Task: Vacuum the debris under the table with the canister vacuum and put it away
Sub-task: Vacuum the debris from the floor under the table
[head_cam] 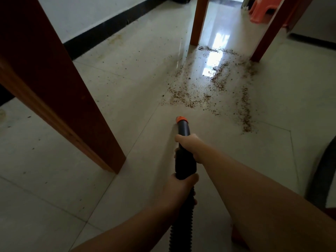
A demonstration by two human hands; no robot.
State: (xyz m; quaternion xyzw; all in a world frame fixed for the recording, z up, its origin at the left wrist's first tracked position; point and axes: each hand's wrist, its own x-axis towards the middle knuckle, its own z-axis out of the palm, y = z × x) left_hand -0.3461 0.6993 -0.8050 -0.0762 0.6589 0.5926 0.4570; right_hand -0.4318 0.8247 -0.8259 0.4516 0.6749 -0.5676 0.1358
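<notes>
A black vacuum hose nozzle point(183, 130) with an orange tip points forward, low over the pale tiled floor. My right hand point(190, 147) grips the nozzle's front part. Further back, my left hand point(179, 190) holds it where the ribbed hose point(181, 224) begins. Brown crumbly debris point(216, 88) lies scattered on the tiles ahead, between the far table legs, starting a short way beyond the orange tip. The canister itself is not in view.
A thick brown table leg point(60, 91) stands close on the left. Two more legs point(199, 20) point(272, 31) stand at the back. An orange plastic stool point(261, 11) sits beyond them. A white wall with black skirting point(109, 28) runs along the left. A dark curved object point(325, 175) is at the right edge.
</notes>
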